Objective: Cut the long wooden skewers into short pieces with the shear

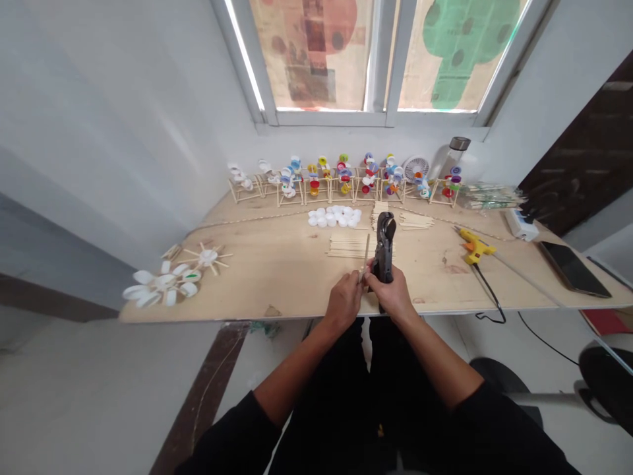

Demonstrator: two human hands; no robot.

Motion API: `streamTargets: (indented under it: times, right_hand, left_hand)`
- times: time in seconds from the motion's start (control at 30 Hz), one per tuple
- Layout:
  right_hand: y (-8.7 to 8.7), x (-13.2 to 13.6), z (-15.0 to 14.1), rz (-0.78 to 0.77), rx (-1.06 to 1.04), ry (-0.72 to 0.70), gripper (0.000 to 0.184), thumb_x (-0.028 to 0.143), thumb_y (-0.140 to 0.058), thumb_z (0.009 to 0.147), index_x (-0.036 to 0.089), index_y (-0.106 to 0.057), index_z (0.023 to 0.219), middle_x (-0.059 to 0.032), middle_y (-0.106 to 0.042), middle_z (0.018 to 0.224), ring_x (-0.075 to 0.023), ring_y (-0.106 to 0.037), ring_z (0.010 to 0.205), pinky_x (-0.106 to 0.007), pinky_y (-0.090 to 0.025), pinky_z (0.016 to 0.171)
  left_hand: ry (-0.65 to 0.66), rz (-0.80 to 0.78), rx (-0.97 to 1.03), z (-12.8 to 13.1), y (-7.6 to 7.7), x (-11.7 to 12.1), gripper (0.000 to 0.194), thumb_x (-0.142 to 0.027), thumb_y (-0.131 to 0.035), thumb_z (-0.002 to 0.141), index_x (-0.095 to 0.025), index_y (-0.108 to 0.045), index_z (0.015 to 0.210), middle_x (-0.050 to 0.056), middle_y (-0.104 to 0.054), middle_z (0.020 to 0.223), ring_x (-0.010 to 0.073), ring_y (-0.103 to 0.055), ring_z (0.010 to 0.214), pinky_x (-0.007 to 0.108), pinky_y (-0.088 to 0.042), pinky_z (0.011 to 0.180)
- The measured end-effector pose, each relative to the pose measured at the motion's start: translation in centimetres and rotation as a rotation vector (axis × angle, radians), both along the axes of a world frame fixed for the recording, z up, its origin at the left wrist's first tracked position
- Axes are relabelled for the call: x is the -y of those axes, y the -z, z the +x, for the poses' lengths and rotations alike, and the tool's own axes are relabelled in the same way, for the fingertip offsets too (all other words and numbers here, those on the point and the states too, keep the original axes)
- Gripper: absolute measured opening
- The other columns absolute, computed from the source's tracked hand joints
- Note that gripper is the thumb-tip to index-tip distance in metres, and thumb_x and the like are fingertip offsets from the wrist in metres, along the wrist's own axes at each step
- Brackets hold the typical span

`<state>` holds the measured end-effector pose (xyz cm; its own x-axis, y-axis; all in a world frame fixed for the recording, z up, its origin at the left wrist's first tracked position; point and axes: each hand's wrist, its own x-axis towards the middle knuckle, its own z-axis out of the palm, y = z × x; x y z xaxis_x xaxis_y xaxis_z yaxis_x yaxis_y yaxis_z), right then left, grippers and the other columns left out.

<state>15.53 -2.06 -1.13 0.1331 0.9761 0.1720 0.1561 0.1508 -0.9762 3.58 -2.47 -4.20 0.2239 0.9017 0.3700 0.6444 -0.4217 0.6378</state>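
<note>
Near the table's front edge, my left hand is closed on a thin wooden stick, which points up and away from me. Beside it, my right hand wraps round a black plier-like hand tool with a rounded head, held upright. The two hands almost meet, and the lower end of the stick is hidden by my fingers. Just beyond them lies a row of loose wooden sticks. Farther back are a cluster of white bottle caps and a pile of short flat sticks.
Several stick frames with coloured caps line the back. Cap-and-stick wheels lie at left. On the right are a yellow glue gun with its cord, a phone, a power strip, a bottle and a small fan.
</note>
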Motion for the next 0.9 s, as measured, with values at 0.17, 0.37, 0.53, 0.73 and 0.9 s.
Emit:
streamTargets:
  times: [0.17, 0.37, 0.53, 0.73, 0.9]
  right_hand:
    - [0.0, -0.4, -0.2, -0.015, -0.008, -0.008, 0.023, 0.026, -0.062, 0.066, 0.017, -0.065, 0.087, 0.0004, -0.064, 0.071, -0.0172, -0.060, 0.065, -0.029, -0.049, 0.066]
    - [0.3, 0.2, 0.3, -0.054, -0.091, 0.008, 0.023, 0.026, -0.063, 0.066, 0.017, -0.063, 0.086, 0.0008, -0.063, 0.070, -0.0165, -0.061, 0.065, -0.029, -0.049, 0.065]
    - [0.8, 1.1, 1.4, -0.089, -0.200, 0.059, 0.023, 0.027, -0.066, 0.063, 0.017, -0.062, 0.084, 0.0012, -0.063, 0.068, -0.0158, -0.062, 0.063, -0.028, -0.049, 0.063]
    - [1.2, 1.7, 2.2, -0.107, -0.353, 0.096, 0.024, 0.030, -0.067, 0.063, 0.017, -0.061, 0.083, 0.0020, -0.063, 0.063, -0.0155, -0.063, 0.060, -0.027, -0.051, 0.059]
    - [1.5, 2.0, 2.4, -0.109, -0.427, 0.087, 0.024, 0.028, -0.069, 0.060, 0.017, -0.063, 0.081, 0.0010, -0.064, 0.063, -0.0159, -0.064, 0.060, -0.027, -0.052, 0.059]
  left_hand:
    - [0.022, -0.013, -0.006, -0.5, -0.2, -0.2, 0.018, -0.018, -0.037, 0.086, -0.018, -0.052, 0.096, 0.006, -0.058, 0.082, 0.0171, -0.056, 0.078, 0.028, -0.045, 0.072]
    - [0.018, -0.031, -0.018, -0.7, -0.6, -0.2, 0.016, -0.021, -0.039, 0.085, -0.018, -0.054, 0.089, 0.006, -0.058, 0.079, 0.0189, -0.056, 0.079, 0.030, -0.044, 0.073]
    - [0.034, -0.039, 0.013, -0.9, -0.6, -0.2, 0.014, -0.023, -0.041, 0.086, -0.019, -0.054, 0.084, 0.003, -0.061, 0.079, 0.0161, -0.058, 0.076, 0.026, -0.044, 0.071]
    - [0.020, -0.014, 0.038, -1.0, -0.1, -0.1, 0.016, -0.023, -0.039, 0.086, -0.019, -0.055, 0.086, 0.004, -0.062, 0.082, 0.0169, -0.059, 0.078, 0.027, -0.044, 0.071]
    - [0.031, -0.003, 0.040, -1.0, 0.4, -0.1, 0.015, -0.023, -0.040, 0.086, -0.019, -0.055, 0.084, 0.004, -0.063, 0.087, 0.0170, -0.059, 0.083, 0.028, -0.044, 0.077]
